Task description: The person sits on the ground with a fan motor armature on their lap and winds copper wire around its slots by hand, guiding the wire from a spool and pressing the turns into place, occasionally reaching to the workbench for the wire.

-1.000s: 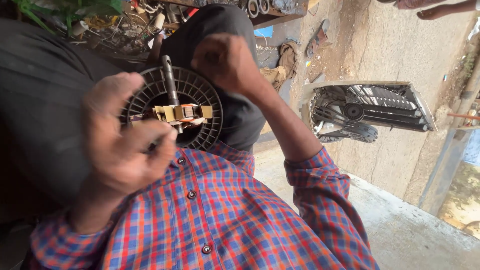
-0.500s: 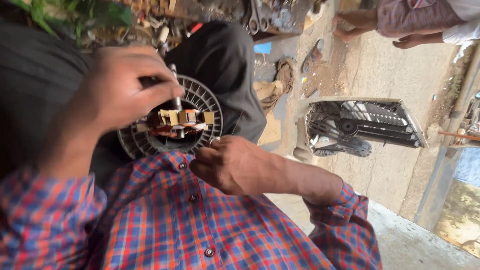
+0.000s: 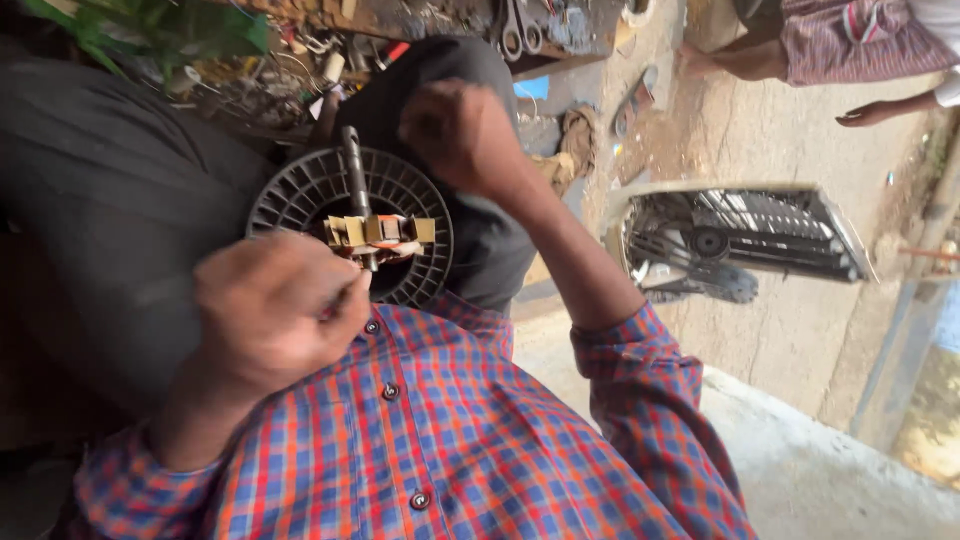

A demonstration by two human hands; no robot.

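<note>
A small fan motor lies on my lap, on dark trousers (image 3: 120, 200): a round dark ribbed plastic disc (image 3: 410, 205), a metal shaft (image 3: 355, 170) and a brass-coloured core (image 3: 380, 232) with windings. My left hand (image 3: 270, 315) is a closed fist just below the core, fingertips pinched by the shaft's lower end. My right hand (image 3: 460, 130) is also a closed fist, raised above the disc's upper right rim. Both hands are motion-blurred, and nothing shows between the fingers of either. My red and blue checked shirt (image 3: 450, 450) fills the bottom.
A metal fan guard with a pulley (image 3: 740, 240) lies on the concrete floor at right. Scissors, wires and scrap (image 3: 520, 25) clutter the top. Another person's legs and hand (image 3: 870, 115) are at top right. Green leaves (image 3: 150, 25) hang at top left.
My hands have swapped places again: the left dropped from the shaft's top to below the core, and the right rose from below the disc to above it. The motor stayed put.
</note>
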